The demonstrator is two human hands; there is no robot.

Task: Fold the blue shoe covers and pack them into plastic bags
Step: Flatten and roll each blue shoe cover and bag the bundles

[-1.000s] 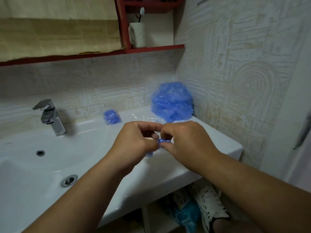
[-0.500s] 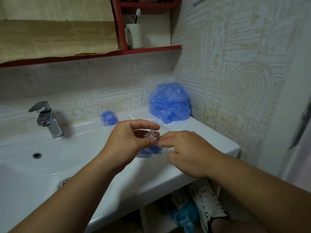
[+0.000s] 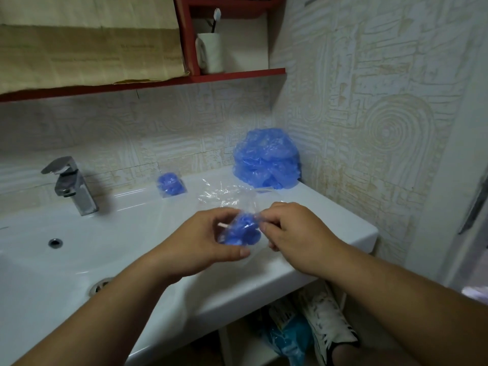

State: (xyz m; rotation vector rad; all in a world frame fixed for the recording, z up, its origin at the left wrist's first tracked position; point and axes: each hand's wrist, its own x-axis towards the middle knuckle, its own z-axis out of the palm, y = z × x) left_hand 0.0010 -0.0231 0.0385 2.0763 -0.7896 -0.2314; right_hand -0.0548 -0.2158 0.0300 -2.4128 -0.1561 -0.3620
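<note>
A folded blue shoe cover (image 3: 241,231) sits inside a small clear plastic bag (image 3: 232,200) held above the white sink counter (image 3: 330,215). My left hand (image 3: 203,241) grips the bag from the left and below, thumb under it. From the right, my right hand (image 3: 293,231) pinches the bag's edge. A heap of loose blue shoe covers (image 3: 266,158) lies in the back right corner. One packed bag with a blue cover (image 3: 171,184) rests on the ledge behind the basin.
A chrome faucet (image 3: 70,184) stands at the left over the basin (image 3: 66,249). A red shelf (image 3: 237,73) above carries a white cup with a toothbrush. Below the counter are a white sneaker (image 3: 327,320) and a blue packet.
The folded cover has gone from between my fingertips into the clear bag. My hands have moved slightly apart, and the bag now spreads open above them.
</note>
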